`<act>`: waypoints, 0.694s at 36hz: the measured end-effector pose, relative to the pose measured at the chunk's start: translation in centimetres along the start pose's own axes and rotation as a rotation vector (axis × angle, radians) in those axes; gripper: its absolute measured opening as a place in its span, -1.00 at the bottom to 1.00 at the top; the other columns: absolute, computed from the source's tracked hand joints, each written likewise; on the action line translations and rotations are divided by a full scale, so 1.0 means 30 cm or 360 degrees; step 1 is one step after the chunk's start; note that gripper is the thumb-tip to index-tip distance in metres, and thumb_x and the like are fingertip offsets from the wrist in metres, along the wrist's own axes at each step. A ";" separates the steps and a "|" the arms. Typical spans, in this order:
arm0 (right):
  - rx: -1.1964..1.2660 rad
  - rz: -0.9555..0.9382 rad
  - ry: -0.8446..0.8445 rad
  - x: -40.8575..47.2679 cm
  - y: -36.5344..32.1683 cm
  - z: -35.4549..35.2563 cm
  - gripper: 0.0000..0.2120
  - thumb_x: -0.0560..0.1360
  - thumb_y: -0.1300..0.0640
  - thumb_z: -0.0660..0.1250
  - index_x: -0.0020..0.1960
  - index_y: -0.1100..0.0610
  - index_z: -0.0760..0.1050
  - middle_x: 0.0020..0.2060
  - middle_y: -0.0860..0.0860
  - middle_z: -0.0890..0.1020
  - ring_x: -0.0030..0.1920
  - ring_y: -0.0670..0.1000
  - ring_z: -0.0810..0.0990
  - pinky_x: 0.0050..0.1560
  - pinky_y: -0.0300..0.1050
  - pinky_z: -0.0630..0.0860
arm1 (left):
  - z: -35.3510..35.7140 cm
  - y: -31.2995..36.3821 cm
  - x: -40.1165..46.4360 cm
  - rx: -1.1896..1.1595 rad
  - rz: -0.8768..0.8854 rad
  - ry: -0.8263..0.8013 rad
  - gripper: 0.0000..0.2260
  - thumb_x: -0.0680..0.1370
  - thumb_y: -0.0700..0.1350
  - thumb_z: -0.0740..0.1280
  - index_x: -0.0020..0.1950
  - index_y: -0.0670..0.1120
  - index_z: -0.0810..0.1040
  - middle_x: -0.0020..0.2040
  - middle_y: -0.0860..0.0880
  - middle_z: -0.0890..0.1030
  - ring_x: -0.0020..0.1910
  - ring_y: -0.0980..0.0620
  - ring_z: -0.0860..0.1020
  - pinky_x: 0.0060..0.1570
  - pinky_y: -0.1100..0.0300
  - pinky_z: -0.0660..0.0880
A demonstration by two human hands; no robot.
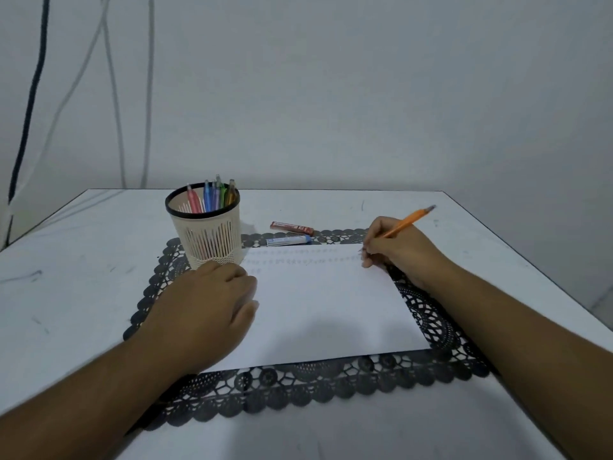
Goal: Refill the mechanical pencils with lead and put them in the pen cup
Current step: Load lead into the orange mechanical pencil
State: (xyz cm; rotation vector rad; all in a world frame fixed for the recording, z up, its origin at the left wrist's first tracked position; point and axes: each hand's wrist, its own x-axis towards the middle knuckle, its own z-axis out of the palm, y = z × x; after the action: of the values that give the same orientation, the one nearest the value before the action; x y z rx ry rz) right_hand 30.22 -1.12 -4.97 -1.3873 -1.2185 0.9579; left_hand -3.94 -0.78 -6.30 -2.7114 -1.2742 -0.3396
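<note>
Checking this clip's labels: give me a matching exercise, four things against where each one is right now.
Things:
1. orange pencil
2. red lead case
3. pen cup
4. left hand

Places:
A. standing at the mat's far left corner
B. resting on the paper's left edge
C. gripped in the right hand
D. lying just behind the blue lead case

Pairs: 1-C, 2-D, 3-A, 4-B

Two bare forearms come in from the bottom corners, no sleeves showing anywhere along them. The left hand (205, 303) wears no ring, watch or glove, and the right hand (394, 250) is just as plain. Wrists bare too, no bands or straps.
</note>
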 end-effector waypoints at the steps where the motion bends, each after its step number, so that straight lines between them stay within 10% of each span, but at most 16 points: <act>1: -0.0004 -0.0005 0.0008 -0.002 -0.006 0.013 -0.85 0.52 0.48 0.30 -0.14 0.28 0.51 -0.24 0.30 0.60 -0.24 0.22 0.64 -0.16 -0.03 0.64 | -0.004 0.002 -0.001 -0.0012 -0.0001 -0.0005 -0.69 0.64 0.20 0.03 0.15 0.17 0.52 0.16 0.25 0.52 0.12 0.17 0.43 0.07 0.15 0.48; 11: 0.0066 -0.0166 -0.0392 0.019 -0.114 0.410 -0.87 0.49 0.44 0.33 -0.13 0.27 0.58 -0.23 0.21 0.67 -0.17 0.16 0.72 0.11 0.16 0.65 | -0.047 -0.038 -0.009 -0.0036 -0.0274 0.0035 -0.71 0.55 0.03 0.18 -0.33 -0.05 0.45 -0.38 0.02 0.48 -0.39 0.11 0.47 -0.35 0.15 0.44; 25: 0.0142 -0.0115 -0.0357 0.039 -0.042 0.453 -0.80 0.48 0.50 0.33 -0.21 0.24 0.51 -0.32 0.22 0.54 -0.29 0.17 0.52 -0.31 -0.03 0.50 | -0.049 -0.048 -0.003 0.0035 -0.0060 -0.0013 -0.88 0.57 -0.06 0.13 -0.17 0.04 0.28 -0.22 0.07 0.34 -0.18 -0.02 0.44 -0.26 0.10 0.50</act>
State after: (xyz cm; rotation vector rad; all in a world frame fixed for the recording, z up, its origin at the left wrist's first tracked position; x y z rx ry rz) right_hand 17.04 2.46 -6.01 -1.1817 -1.3651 1.1260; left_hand -5.32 -0.22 -4.89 -2.6765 -1.3245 -0.3171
